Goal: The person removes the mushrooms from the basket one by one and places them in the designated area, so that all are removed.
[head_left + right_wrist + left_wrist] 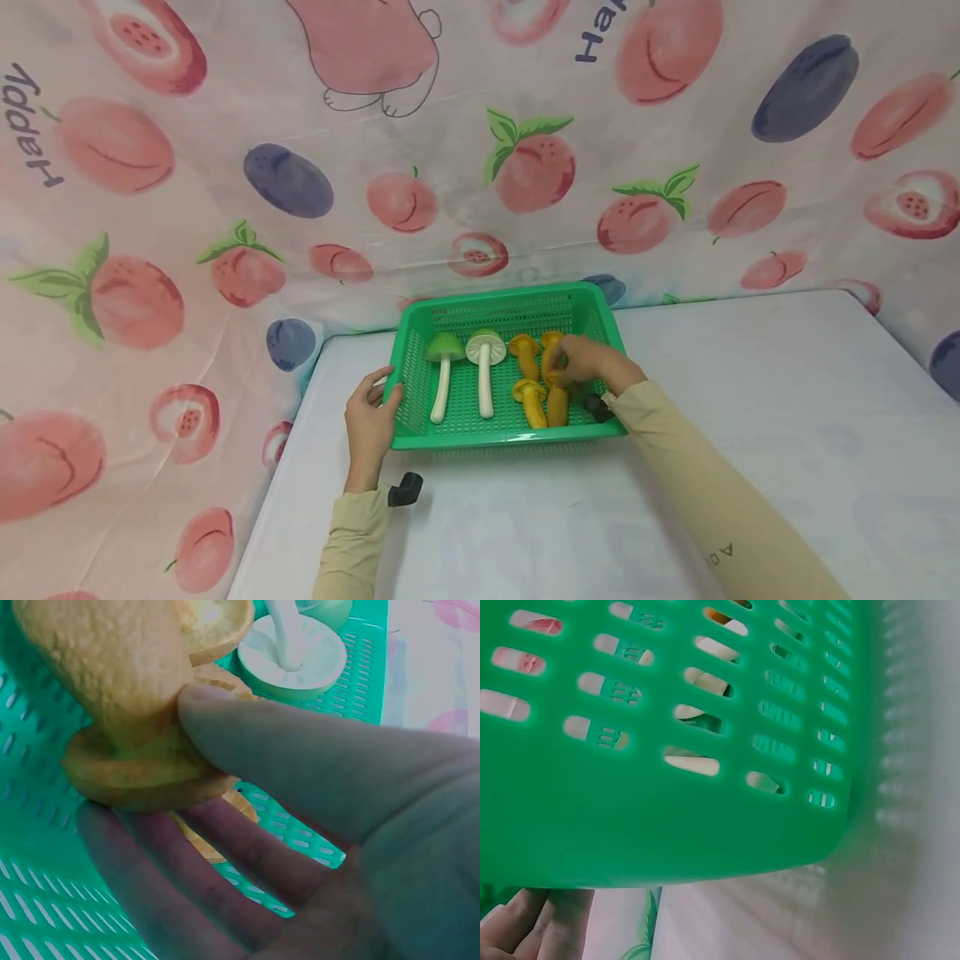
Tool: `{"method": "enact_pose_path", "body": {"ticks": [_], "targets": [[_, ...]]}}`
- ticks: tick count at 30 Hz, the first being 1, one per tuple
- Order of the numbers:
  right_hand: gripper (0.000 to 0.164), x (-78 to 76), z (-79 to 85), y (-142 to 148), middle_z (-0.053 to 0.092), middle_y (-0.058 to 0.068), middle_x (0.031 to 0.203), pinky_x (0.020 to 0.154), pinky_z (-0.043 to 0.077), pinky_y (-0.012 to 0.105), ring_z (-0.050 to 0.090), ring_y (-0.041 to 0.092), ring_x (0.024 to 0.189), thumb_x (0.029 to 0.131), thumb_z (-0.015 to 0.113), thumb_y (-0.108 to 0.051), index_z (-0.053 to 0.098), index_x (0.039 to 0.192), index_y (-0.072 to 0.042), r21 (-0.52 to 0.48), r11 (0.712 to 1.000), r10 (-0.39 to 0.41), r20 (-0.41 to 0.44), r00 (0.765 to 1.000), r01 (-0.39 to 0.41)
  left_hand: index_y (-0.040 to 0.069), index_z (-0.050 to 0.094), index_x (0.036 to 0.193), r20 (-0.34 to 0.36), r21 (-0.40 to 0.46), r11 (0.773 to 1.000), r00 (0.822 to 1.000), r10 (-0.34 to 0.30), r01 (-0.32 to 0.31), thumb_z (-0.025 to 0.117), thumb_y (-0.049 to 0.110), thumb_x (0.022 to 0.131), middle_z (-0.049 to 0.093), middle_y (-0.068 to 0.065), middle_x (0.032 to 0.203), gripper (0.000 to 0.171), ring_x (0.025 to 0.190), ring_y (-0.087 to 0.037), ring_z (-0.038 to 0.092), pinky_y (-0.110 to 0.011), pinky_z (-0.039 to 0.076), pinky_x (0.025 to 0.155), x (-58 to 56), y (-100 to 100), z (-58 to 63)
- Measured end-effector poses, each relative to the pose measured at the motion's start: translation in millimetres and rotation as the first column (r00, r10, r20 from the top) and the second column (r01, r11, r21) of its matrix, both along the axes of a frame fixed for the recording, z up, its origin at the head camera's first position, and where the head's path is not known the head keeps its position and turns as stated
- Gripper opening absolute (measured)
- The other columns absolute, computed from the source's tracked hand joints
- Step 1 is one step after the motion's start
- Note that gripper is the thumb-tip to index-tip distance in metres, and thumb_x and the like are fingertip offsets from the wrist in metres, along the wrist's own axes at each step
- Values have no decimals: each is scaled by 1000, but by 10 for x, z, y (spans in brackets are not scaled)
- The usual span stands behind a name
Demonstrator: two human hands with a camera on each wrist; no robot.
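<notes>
A green plastic basket (510,436) with slotted walls sits on the white-covered table. My left hand (371,423) grips its left rim, thumb on the rim and fingers outside. Inside the basket, my right hand (591,361) pinches a yellow-brown toy mushroom (112,675) between thumb and fingers near its cap, stem toward the front wall. Other yellow mushrooms (534,404) lie close by on the basket floor. To their left rest two white-stemmed mushrooms with green caps, one on the left (442,383) and one nearer the middle (486,375).
A black device (406,490) sits at the left wrist, another dark one (597,407) at the right wrist. Behind the table (750,400) hangs a pink fruit-print cloth (450,150), close to the basket's back rim.
</notes>
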State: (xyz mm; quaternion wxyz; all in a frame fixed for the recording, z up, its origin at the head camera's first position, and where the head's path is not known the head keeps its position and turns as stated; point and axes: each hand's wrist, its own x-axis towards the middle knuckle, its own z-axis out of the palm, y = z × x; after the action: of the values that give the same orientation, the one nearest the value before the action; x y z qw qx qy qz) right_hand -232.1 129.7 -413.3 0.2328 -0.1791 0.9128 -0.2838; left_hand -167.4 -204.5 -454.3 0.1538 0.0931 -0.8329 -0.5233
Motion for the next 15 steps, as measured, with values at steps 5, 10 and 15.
{"method": "enact_pose_path", "body": {"ticks": [5, 10, 15], "targets": [[26, 11, 50, 9, 68, 21, 112, 79, 55, 38, 66, 29, 93, 90, 69, -2, 68, 115, 4, -36, 999, 21, -9, 1000, -21, 11, 65, 130, 5, 16, 1000, 1000, -3, 3, 66, 14, 96, 71, -20, 112, 34, 103, -33, 70, -18, 52, 71, 2, -8, -2], [26, 31, 116, 23, 69, 21, 114, 82, 55, 39, 64, 33, 102, 90, 69, -1, 69, 115, 5, -41, 999, 34, -57, 998, -36, 10, 65, 130, -6, 23, 1000, 1000, -8, 8, 65, 12, 96, 71, -21, 111, 34, 102, -34, 70, -14, 49, 70, 7, -10, -5], [29, 51, 216, 50, 68, 22, 115, 82, 55, 39, 65, 33, 100, 91, 67, -1, 67, 119, 6, -55, 998, 31, -66, 997, -35, 10, 66, 129, -10, 28, 1000, 1000, -4, 5, 66, 11, 95, 71, -21, 110, 34, 100, -33, 70, -15, 50, 70, 4, 5, -11]]}}
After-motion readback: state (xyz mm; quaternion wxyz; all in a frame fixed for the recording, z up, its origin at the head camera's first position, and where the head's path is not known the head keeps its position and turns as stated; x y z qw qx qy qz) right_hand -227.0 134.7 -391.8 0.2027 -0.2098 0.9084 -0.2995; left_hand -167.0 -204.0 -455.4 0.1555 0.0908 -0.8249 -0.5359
